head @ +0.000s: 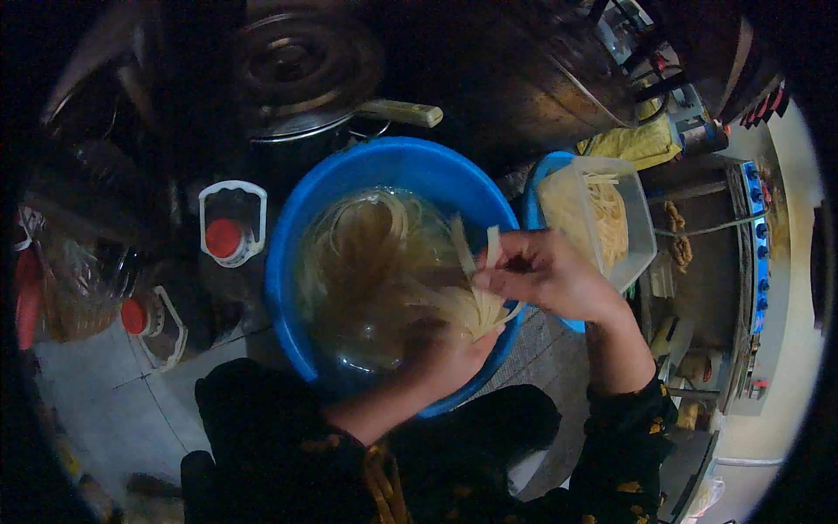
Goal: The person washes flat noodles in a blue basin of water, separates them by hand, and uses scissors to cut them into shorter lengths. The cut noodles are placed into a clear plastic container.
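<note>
A blue plastic basin point(399, 154) stands before me, holding cloudy water point(366, 288) with pale flat noodle strips point(386, 206) in it. My left hand point(458, 350) reaches over the basin's near right side and holds a bunch of pale flat strips point(481, 311); its fingers are partly hidden by them. Just above it, my right hand point(540, 268) pinches a few strips, whose ends stick up past the fingertips. Both hands are close together over the basin's right rim. Right of them a clear plastic container point(645, 223) holds more strips point(609, 209).
Under the clear container is a blue tub point(533, 203). Two jugs with a red cap point(222, 238) and another red cap point(134, 316) stand at left on floor tiles point(98, 399). Behind the basin are a lidded pot point(308, 72) and a pale handle point(406, 113). A stove's knobs point(761, 230) show far right.
</note>
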`<state>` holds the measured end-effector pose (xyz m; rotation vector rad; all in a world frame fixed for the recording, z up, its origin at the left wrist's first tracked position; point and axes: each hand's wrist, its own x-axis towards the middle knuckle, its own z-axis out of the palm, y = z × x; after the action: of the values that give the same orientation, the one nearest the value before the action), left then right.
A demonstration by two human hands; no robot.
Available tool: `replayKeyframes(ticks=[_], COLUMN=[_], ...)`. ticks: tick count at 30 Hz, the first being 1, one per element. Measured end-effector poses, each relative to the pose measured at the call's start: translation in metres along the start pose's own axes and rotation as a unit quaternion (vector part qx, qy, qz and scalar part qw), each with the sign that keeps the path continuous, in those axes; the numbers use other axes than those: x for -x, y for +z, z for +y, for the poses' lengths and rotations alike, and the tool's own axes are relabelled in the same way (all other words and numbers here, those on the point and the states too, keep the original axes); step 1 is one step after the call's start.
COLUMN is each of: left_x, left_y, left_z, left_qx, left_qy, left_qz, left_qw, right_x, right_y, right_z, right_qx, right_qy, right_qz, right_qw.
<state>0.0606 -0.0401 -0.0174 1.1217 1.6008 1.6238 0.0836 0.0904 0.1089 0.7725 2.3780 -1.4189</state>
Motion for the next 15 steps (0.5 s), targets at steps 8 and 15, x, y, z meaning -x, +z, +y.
replayKeyframes(ticks=[8,15], left_x=[0.002,-0.015], left_y=[0.012,-0.008], left_z=[-0.004,-0.005], left_qx=[0.174,0.610], left_qy=[-0.168,-0.425], left_qz=[-0.041,0.073], left_qw=[0.969,0.665], right_x=[-0.052,-0.030], right_y=[-0.026,-0.018], right_z=[0.000,0.063], right_qx=[-0.026,-0.064], right_qy=[-0.027,0.068], right_qz=[0.199,0.131], right_qw=[0.979,0.987])
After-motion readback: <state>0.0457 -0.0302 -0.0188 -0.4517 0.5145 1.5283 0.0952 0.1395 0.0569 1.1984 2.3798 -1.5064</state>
